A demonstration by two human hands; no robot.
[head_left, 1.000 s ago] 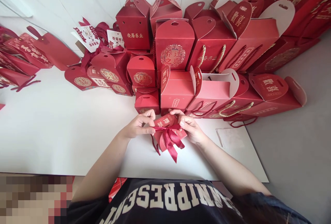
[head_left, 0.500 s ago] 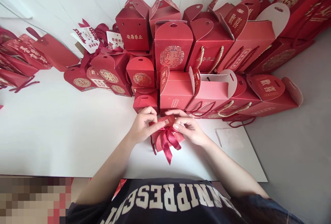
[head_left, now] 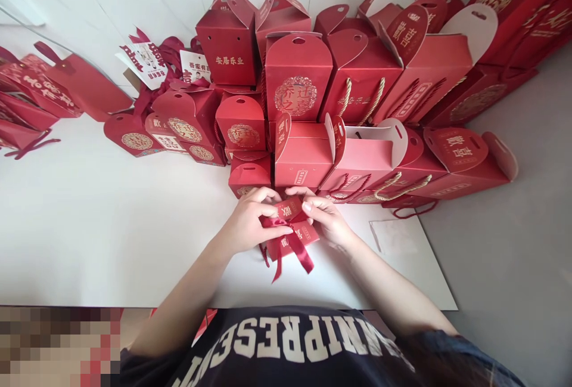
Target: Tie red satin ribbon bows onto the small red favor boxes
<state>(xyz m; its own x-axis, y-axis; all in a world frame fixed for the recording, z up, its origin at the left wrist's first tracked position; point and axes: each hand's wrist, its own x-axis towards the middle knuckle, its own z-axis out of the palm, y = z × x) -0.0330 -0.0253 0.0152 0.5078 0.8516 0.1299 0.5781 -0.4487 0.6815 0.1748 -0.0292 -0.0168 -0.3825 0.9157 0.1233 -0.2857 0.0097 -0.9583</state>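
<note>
White table (head_left: 111,214), small red box (head_left: 292,211) between left hand (head_left: 250,223), pinching ribbon (head_left: 300,250), and right.

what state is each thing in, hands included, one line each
left hand: pinching the ribbon
right hand: at the small box, grip unclear
ribbon: across the small box, ends loose
small box: on the table, between the hands
pink box with white lining: flaps spread, open
table: bearing boxes
</note>
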